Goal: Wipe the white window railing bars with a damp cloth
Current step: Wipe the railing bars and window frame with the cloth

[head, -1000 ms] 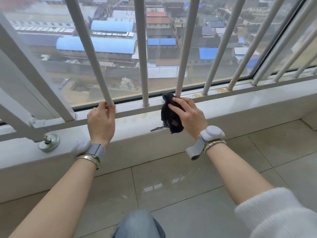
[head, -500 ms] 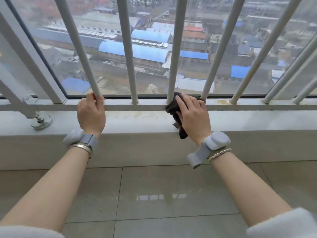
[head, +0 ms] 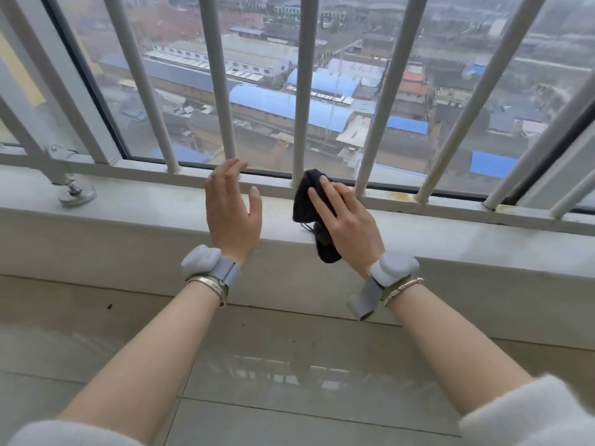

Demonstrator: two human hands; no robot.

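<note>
Beyond the glass: rooftops, several of them blue, seen from high up. Nearer, we list a pale grey stone window ledge (head: 128,201) running across under both hands, and glossy grey floor tiles (head: 257,381) below our forearms.

Item: white round metal railing bars (head: 301,91), upright to slanting, set into a white bottom rail (head: 145,173) just past the fingertips.

Item: black crumpled cloth (head: 306,201), bunched at the foot of the bar directly ahead of our right hand, its lower end hanging over the ledge's front edge.

Item: right hand (head: 346,220), laid on the cloth with fingers nearly straight and pressing it toward the bar and ledge (we cannot tell whether the thumb hooks under the cloth).

Item: left hand (head: 233,210), released and holding nothing, fingers extended, raised edge-on over the ledge just left of the cloth, fingertips close to the base of the next bar to the left.

Item: grey strap-on wrist devices (head: 209,268), one per wrist, each beside a thin metal bangle (head: 402,286).

Item: round metal foot (head: 77,196) of a railing bracket, on the ledge well left of the left hand.
</note>
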